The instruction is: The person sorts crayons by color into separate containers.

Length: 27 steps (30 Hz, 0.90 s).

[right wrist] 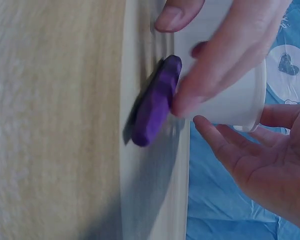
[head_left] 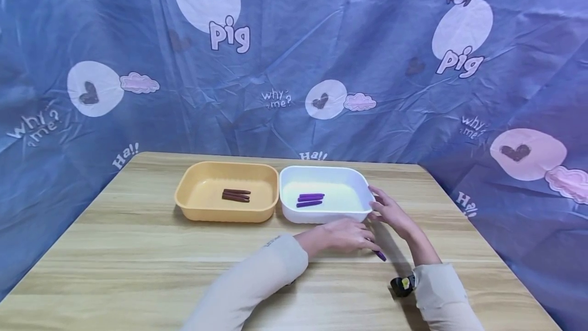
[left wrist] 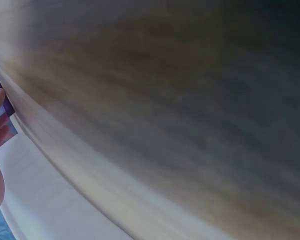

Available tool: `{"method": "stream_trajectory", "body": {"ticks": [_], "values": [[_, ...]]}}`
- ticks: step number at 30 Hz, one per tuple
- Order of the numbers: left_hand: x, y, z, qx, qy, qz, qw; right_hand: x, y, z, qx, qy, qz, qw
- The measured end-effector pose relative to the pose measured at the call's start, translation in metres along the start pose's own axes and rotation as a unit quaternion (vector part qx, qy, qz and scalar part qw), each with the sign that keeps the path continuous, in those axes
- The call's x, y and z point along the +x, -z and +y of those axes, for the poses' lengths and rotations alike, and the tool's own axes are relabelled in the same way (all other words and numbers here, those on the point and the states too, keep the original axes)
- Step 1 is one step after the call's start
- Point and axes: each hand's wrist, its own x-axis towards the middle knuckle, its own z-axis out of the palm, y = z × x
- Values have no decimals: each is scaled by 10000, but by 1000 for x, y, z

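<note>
My left hand (head_left: 344, 235) reaches across the table in front of the white tray (head_left: 323, 217). Its fingertip touches a faceted purple crayon (right wrist: 157, 102) that lies on the tabletop; in the right wrist view the thumb stands apart from it. The left wrist view catches only part of the crayon (left wrist: 7, 106) and a fingertip at its left edge. With extended fingers my right hand (head_left: 392, 214) rests against the tray's right end, fingertips at the rim and near corner. Several purple crayons (head_left: 310, 199) lie inside this tray.
Left of the white tray, and right beside it, stands a yellow tray (head_left: 225, 214) holding several dark brown crayons (head_left: 236, 195). A black camera (head_left: 402, 286) is strapped at the right wrist. Blue printed cloth (head_left: 275, 65) hangs behind the wooden table (head_left: 138, 249).
</note>
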Motion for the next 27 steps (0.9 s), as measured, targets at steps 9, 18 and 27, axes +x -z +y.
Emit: {"method": "stream_trajectory", "body": {"ticks": [9,18,27], "values": [[1,0,-1,632,-149,81,9979,0,0,0,-44,-25,26,10000],[-6,4,0,646,-14,199,9977,2,-2,0,-36,19,-40,10000],[-20,25,-11,217,188,273,9992,1,1,0,-94,-8,-75,9999]]}}
